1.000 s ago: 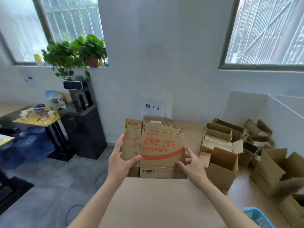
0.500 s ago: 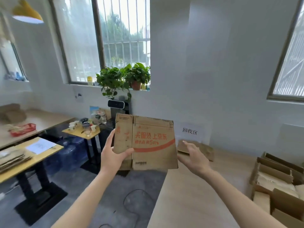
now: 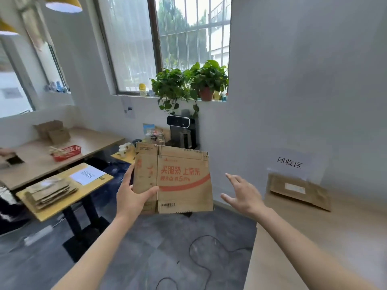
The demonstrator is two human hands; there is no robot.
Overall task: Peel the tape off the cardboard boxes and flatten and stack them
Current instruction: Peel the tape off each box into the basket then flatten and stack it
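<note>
My left hand (image 3: 134, 198) grips the flattened cardboard box (image 3: 178, 181) at its lower left edge, thumb across the printed front face, and holds it upright in the air above the grey floor (image 3: 159, 248). My right hand (image 3: 243, 195) hangs open just right of the box, fingers spread, not touching it. A stack of flattened cardboard (image 3: 51, 192) lies on the yellow table (image 3: 62, 208) at left. Another flattened box (image 3: 299, 191) leans against the wall on the wooden table (image 3: 314, 237) at right.
</note>
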